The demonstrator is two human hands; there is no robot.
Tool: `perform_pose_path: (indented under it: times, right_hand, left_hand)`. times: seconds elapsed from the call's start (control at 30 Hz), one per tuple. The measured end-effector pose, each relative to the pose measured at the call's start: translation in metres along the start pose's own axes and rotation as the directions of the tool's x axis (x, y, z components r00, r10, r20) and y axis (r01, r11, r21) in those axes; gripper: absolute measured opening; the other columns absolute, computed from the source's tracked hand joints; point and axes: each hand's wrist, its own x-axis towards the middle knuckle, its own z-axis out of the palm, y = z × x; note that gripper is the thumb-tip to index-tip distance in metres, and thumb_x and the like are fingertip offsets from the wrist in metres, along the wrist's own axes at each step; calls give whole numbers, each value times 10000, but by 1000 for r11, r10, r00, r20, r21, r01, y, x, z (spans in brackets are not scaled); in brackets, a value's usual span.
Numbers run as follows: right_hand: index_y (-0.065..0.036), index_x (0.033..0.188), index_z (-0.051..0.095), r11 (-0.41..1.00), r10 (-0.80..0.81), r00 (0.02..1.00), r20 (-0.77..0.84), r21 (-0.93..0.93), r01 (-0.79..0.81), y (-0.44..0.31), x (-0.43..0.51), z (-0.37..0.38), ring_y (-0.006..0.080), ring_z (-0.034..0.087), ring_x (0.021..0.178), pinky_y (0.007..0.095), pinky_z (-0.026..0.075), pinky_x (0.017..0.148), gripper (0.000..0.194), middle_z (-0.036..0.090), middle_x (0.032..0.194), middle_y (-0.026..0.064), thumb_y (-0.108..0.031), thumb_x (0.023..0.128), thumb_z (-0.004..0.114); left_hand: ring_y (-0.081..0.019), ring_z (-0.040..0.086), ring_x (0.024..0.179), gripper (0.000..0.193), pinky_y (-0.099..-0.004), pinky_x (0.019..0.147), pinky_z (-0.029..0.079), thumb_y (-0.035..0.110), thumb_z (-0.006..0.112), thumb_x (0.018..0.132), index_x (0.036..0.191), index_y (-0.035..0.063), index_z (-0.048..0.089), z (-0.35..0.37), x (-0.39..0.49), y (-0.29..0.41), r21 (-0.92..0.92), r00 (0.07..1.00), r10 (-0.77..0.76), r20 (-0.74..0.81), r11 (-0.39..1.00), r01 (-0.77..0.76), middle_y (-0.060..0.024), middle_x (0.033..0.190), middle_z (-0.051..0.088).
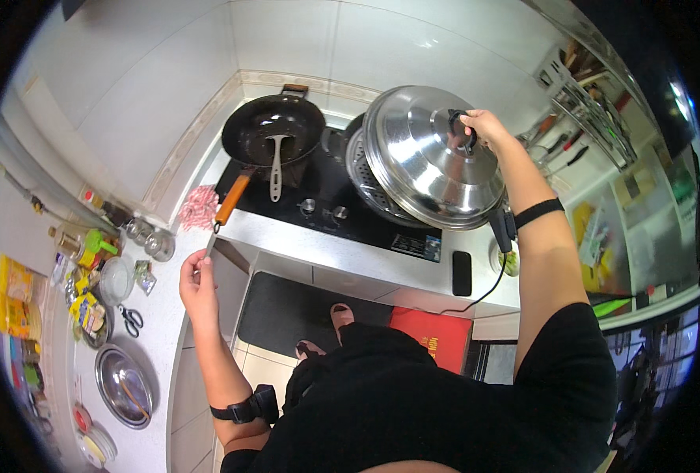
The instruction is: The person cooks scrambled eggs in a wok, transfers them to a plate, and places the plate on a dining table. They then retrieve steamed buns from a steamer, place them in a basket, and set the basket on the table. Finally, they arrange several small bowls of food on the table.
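Note:
My right hand (485,127) grips the black handle of a domed stainless steel lid (421,159). The lid is tilted over a perforated metal steamer tray (366,174), which shows along its left edge. My left hand (199,282) is raised near the counter edge, just below the wok's handle, with its thumb and fingers pinching something thin and pale that I cannot identify. A black wok (249,133) with an orange-brown handle (230,198) stands on the left side of the black cooktop (320,195). A slotted metal spatula (275,171) lies across the wok's rim.
A pink checked cloth (198,207) lies left of the cooktop. Scissors (130,321), a metal bowl (123,387), glass jars (159,245) and food packets (88,314) stand on the left counter. A black phone (462,273) and a bowl of green food (510,263) are at the right.

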Motion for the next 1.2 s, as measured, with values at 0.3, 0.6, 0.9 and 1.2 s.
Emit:
perform_pose_path:
  times: [0.3, 0.6, 0.9, 1.2]
  right_hand:
    - [-93, 722, 561, 983, 94, 993, 68, -164, -82, 10, 54, 52, 105, 341, 425, 297, 221, 380, 201, 473, 560, -19, -217, 874, 519]
    - [-77, 790, 604, 984, 94, 989, 112, -162, -75, 16, 54, 59, 97, 360, 423, 270, 243, 370, 176, 480, 560, -23, -202, 873, 513]
    - [8, 1280, 413, 981, -190, 976, -109, -54, 185, -7, 8, 57, 127, 558, 697, 238, 462, 578, 603, 590, 882, 79, -272, 804, 655]
    - [-49, 1026, 642, 941, -331, 935, -130, 29, 337, -16, -147, 148, 17, 415, 530, 154, 304, 454, 246, 530, 649, -31, -219, 850, 616]
  left_hand:
    - [-17, 388, 564, 223, -162, 489, 315, 173, 566, 858, 1041, 46, 576, -42, 5, -5, 7, 988, -2, -155, 1000, 3, 40, 777, 507]
    - [-24, 398, 562, 223, -168, 496, 326, 170, 570, 851, 1040, 52, 585, -37, 10, -5, 9, 987, -53, -153, 998, 55, 30, 796, 510]
    - [-130, 548, 768, 238, -266, 722, 448, 231, 573, 853, 1012, 56, 596, -44, 3, -14, -44, 991, -92, -98, 995, 88, -27, 826, 600]
    - [-52, 423, 620, 297, -203, 570, 388, 170, 605, 812, 1065, 24, 551, -105, -18, -13, -48, 954, -45, -297, 998, 32, 19, 812, 524]
